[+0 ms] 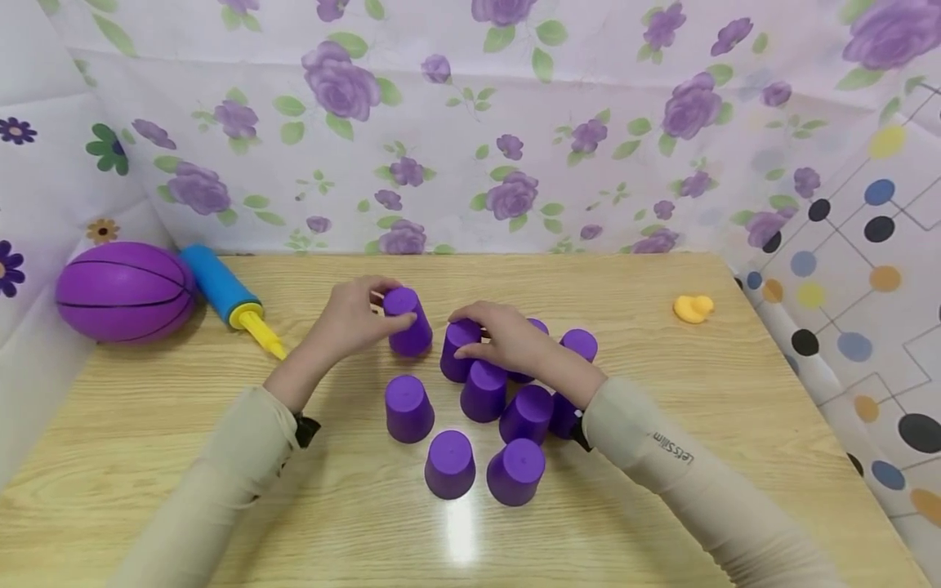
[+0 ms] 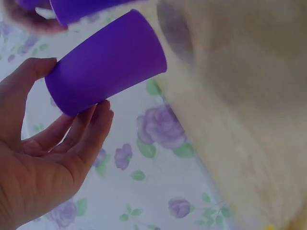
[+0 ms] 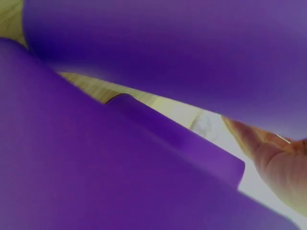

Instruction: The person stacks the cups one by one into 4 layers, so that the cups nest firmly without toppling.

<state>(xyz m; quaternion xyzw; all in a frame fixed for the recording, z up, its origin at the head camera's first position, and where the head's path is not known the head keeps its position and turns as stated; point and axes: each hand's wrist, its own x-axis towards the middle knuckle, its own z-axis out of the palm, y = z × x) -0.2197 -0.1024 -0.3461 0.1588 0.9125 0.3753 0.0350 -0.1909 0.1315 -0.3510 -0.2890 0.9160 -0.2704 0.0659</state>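
Observation:
Several plain purple cups stand upside down on the table. My left hand [image 1: 356, 314] grips the back-left cup [image 1: 408, 327] between thumb and fingers near its upturned base; the left wrist view shows this cup [image 2: 108, 62] from the side. Just to its right, my right hand [image 1: 510, 335] holds another cup [image 1: 457, 355], thumb in front and fingers behind. Whether either cup is off the table I cannot tell. Below the right hand are more cups [image 1: 483, 392], some partly hidden by the right forearm. Nearer the front are a left cup [image 1: 409, 410], a middle cup [image 1: 450, 465] and a right cup [image 1: 516, 474].
A purple ball [image 1: 125, 292] lies at the far left, beside a blue and yellow hand pump [image 1: 224, 282]. On the right side sits a small yellow rubber duck [image 1: 693, 309]. Flowered cloth [image 1: 441, 163] hangs along the table's back edge.

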